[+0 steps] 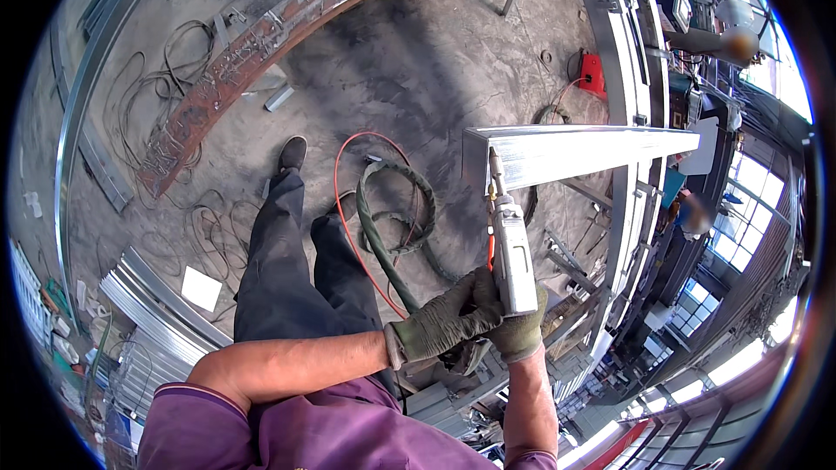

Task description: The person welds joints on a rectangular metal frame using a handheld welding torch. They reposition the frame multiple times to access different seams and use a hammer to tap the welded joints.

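A handheld welding gun with a pale grey body and a narrow metal nozzle points away from me. My right hand, in a dark green work glove, is wrapped round its rear from below. My left hand, gloved alike, is closed against the gun's left side; what its fingers pinch is hidden. The nozzle tip overlaps the near end of a shiny rectangular metal tube, and I cannot tell whether they touch. A dark green sheathed cable and a thin red hose run past my left wrist onto the floor.
A curved rusty steel beam arcs across the far left floor. Cables lie coiled round my feet. Light metal profiles are stacked at the left, beside a white square sheet. Long metal rails and a red box stand right.
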Available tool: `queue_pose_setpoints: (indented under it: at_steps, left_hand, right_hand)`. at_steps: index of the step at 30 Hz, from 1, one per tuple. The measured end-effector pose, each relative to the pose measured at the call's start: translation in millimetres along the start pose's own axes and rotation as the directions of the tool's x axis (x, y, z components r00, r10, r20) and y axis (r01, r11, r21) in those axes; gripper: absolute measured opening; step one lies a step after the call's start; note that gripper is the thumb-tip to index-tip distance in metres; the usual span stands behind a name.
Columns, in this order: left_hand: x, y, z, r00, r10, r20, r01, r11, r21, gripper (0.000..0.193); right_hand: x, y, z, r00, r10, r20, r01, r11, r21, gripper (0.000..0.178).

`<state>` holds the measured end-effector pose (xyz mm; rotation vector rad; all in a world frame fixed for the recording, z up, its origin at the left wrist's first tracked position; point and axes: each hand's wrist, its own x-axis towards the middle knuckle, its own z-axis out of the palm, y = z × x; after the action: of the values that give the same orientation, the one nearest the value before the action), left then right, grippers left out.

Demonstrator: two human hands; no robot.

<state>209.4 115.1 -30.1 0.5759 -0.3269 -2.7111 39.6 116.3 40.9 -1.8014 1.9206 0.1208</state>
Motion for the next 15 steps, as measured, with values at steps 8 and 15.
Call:
queue_pose_setpoints:
  at_steps: [8,15]
  left_hand:
    - [2.0,-9.5,0.6,0.999,0.035,-0.037,-0.035,0.999,0.014,0.092]
    - [3.9,-13.2,0.6,0.999,0.049,-0.024,-0.049,0.999,-0.004,0.09]
  right_hand:
    - [4.6,0.5,1.6,1.0,0.002,-0.012,-0.002,0.999,0.042,0.024]
    - [7.9,-2.8,-3.6,1.0,-0.001,-0.003,0.002,0.998,0.07,0.024]
